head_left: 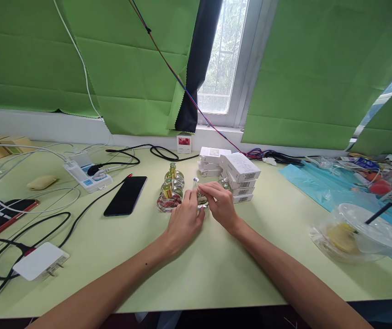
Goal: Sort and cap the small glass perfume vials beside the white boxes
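My left hand (186, 217) is closed against the side of a small clear glass perfume bottle (202, 201) standing on the table, and it covers part of it. Fingertips of my right hand (220, 202) are pinched together at the top of this bottle; what lies between them is too small and hidden to make out. A silver-topped clear piece (195, 182) shows just beyond the fingers. Left of my hands stand several glass perfume bottles with gold tops, the nearest one (169, 201) holding something reddish. Another glass bottle (223, 184) is partly hidden behind my right hand.
White boxes are stacked (242, 169) behind my right hand. A black phone (126, 196), a power strip (88, 173) and a white charger (41, 261) with cables lie left. At right sit a lidded plastic cup (362, 233) and blue sheeting (312, 183).
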Tool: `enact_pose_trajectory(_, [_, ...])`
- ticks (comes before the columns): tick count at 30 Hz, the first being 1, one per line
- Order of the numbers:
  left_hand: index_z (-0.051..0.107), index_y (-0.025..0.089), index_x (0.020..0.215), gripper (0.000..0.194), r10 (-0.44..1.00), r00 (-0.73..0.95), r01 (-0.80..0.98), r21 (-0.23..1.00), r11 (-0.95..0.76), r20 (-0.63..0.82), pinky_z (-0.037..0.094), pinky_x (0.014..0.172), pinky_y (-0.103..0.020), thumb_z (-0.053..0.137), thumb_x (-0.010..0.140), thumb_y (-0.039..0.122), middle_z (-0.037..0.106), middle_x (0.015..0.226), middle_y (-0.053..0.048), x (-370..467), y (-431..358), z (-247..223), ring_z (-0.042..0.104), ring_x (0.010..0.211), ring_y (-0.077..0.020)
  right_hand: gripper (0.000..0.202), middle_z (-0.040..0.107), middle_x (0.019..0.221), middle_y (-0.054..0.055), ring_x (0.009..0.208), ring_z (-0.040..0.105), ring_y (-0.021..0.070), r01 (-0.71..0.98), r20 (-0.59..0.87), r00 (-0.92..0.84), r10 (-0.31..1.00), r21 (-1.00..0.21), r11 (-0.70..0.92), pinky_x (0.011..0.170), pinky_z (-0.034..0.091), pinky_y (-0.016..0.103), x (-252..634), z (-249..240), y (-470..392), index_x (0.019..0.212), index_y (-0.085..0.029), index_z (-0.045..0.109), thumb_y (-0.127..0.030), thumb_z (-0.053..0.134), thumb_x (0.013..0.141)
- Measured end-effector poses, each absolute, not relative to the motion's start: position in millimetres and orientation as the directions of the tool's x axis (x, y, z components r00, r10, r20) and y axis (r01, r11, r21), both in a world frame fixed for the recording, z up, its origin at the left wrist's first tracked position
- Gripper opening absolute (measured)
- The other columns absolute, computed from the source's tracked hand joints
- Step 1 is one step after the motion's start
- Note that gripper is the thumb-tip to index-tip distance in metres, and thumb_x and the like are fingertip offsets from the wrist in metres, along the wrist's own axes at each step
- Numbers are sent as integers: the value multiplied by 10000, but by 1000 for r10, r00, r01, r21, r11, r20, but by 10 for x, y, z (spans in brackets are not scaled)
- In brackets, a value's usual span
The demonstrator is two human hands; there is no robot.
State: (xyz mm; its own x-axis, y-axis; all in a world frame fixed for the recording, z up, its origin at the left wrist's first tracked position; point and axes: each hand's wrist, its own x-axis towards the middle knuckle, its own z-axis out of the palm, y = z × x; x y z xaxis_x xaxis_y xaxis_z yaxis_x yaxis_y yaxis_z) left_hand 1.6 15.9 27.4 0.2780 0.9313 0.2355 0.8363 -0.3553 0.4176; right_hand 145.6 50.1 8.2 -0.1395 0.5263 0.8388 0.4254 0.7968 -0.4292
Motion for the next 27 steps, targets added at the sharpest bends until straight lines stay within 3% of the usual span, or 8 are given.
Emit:
enact_pose_trajectory(12, [432,138,1346,405,928,277,843,401,-359,248,502,710,-343,451,955,241,573,1271,-155,7,178,232,650,1108,-303,322,755,1018,95,959,654,209,448,859,-231,458,-324,833,848,573,375,1488,78,515,1182,-194,710,-110,452,1007])
enact_pose_trajectory(17, [438,141,1338,400,926,278,838,406,-364,254,508,732,-346,460,950,235,573,1276,-158,5,188,224,644,1137,-305,328,764,1033,72,965,668,204,456,865,-207,457,-328,827,856,579,380,1480,67,511,1200,-241,706,-122,464,1012])
enact_pose_trajectory(27, [415,147,1382,451,929,279,840,408,-358,242,516,750,-358,471,941,222,571,1288,-159,7,166,261,644,1143,-313,314,769,1023,68,942,668,197,462,883,-140,447,-341,819,833,583,351,1439,20,513,1185,-231,715,-112,486,1005])
